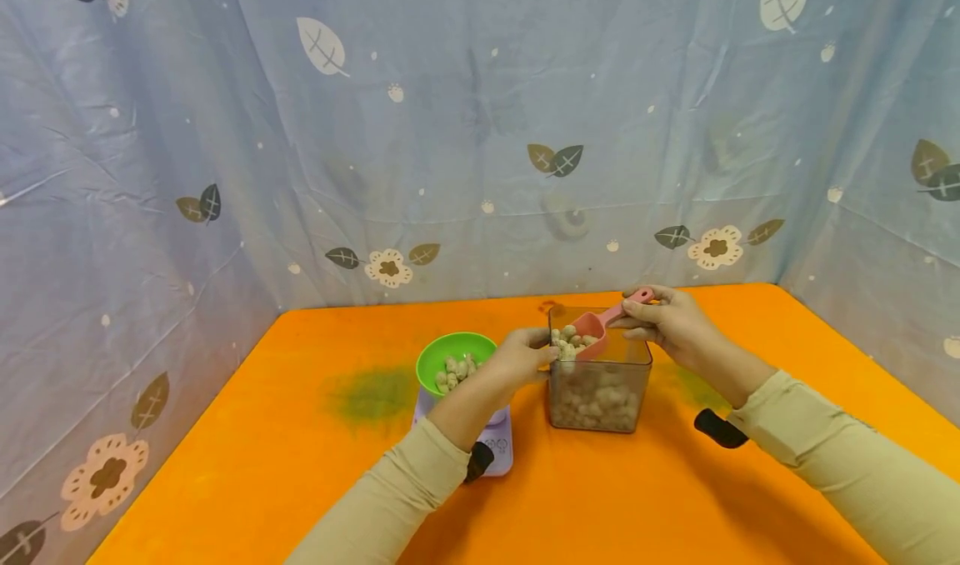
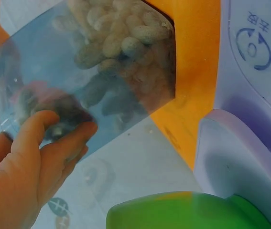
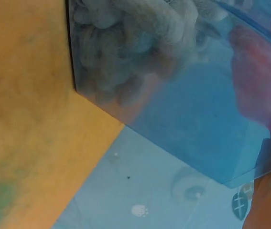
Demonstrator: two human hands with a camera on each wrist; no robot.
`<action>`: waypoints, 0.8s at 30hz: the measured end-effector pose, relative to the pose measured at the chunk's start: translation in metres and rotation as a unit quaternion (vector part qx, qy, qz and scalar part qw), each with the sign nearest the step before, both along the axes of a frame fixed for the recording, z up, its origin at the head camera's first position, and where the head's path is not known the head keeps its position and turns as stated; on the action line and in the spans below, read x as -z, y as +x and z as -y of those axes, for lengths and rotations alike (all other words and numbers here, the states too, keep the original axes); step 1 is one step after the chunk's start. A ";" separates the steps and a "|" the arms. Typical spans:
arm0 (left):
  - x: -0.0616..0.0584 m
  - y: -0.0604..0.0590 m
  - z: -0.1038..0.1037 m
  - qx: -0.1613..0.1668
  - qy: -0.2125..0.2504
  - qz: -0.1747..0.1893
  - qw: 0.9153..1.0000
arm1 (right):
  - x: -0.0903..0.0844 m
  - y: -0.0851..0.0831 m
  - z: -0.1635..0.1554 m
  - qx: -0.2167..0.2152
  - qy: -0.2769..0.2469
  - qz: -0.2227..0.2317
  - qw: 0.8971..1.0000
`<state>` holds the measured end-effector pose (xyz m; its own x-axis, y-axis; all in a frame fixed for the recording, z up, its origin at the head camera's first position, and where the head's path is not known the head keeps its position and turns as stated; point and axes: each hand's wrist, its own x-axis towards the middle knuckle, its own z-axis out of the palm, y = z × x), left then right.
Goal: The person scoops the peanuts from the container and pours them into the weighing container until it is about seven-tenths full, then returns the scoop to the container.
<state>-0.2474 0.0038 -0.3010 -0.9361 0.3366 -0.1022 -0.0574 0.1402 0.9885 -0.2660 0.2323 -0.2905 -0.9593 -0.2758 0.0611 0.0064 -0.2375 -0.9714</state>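
Note:
My right hand [image 1: 671,319] pinches the handle of a pink scoop [image 1: 611,315] above a clear, smoky plastic container [image 1: 645,373]. Peanuts [image 1: 573,340] fill the scoop's bowl, which sits at the container's mouth, tilted down to the left. The left hand [image 1: 517,358] holds the container by its left wall near the rim; in the left wrist view its fingers [image 2: 27,152] bend against the see-through side. More peanuts [image 2: 125,38] lie heaped in the container's bottom. The pink scoop [image 3: 259,76] shows blurred through the wall in the right wrist view.
Left of the container stands a light purple kitchen scale [image 1: 501,457] carrying a green bowl [image 1: 429,361] with peanuts, partly hidden by the left forearm. An orange cloth [image 1: 300,482] covers the table. Blue patterned curtains [image 1: 465,132] enclose the back and sides.

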 end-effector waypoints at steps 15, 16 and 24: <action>-0.001 0.001 0.002 0.007 0.000 -0.004 1.000 | 0.004 0.000 -0.028 -0.023 -0.183 0.045 0.982; -0.001 0.001 0.002 0.007 0.001 -0.003 1.000 | 0.004 0.000 -0.029 -0.026 -0.189 0.043 0.981; -0.002 0.001 0.003 0.001 0.009 0.009 1.000 | 0.002 0.001 -0.035 -0.048 -0.238 0.036 0.970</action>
<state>-0.2461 0.0010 -0.2987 -0.9335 0.3402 -0.1131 -0.0754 0.1220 0.9897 -0.2652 0.2674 -0.2922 -0.9373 -0.3205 0.1369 0.1140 -0.6531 -0.7486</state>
